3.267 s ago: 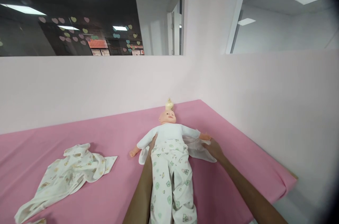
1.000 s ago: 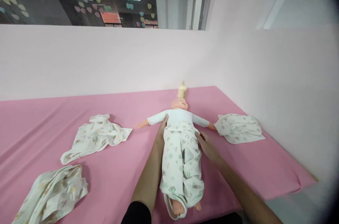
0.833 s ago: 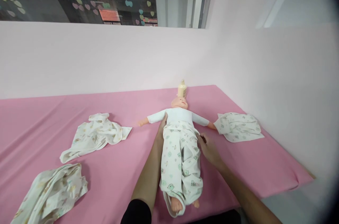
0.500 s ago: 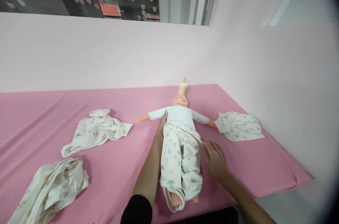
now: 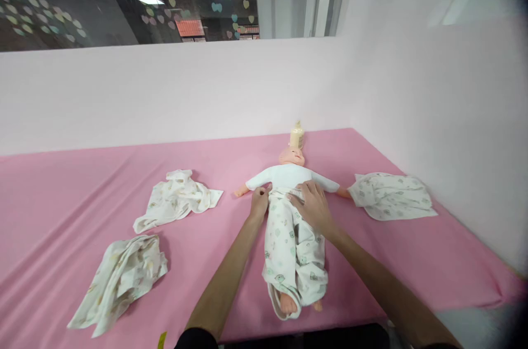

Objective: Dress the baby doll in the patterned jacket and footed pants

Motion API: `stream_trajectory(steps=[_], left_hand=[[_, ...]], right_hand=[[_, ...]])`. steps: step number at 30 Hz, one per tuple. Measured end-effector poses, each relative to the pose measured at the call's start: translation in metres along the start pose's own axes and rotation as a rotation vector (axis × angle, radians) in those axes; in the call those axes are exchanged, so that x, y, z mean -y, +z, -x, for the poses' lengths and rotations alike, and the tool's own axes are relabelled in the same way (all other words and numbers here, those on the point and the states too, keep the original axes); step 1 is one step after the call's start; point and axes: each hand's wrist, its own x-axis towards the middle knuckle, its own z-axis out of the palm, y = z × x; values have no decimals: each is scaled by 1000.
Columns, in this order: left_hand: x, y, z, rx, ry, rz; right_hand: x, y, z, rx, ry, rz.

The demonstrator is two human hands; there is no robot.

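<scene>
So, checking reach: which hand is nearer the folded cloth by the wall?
Right. The right hand rests on the doll's waist, closer to the folded cloth; the left hand grips the far side.

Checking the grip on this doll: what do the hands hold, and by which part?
Both hands, left hand and right hand, are at the waistband of the doll's printed trousers.

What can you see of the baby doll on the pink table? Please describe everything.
The baby doll lies face up on the pink table, arms spread, head toward the wall. It wears a plain white top and loose printed trousers; bare feet stick out. The left hand and right hand rest at its waistband. A cream bottle stands just behind its head.
</scene>
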Motion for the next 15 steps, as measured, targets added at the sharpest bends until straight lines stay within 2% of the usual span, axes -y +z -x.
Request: stream_trajectory(steps=[6, 10, 15], left_hand=[[-8, -8, 22, 106, 104, -77], [-15, -17, 51, 175, 127, -135], [-17, -33, 86, 283, 161, -329]], right_hand=[[-4, 10, 10, -98, -6, 4], [-6, 14, 14, -115, -4, 2], [-6, 16, 15, -118, 1, -54]])
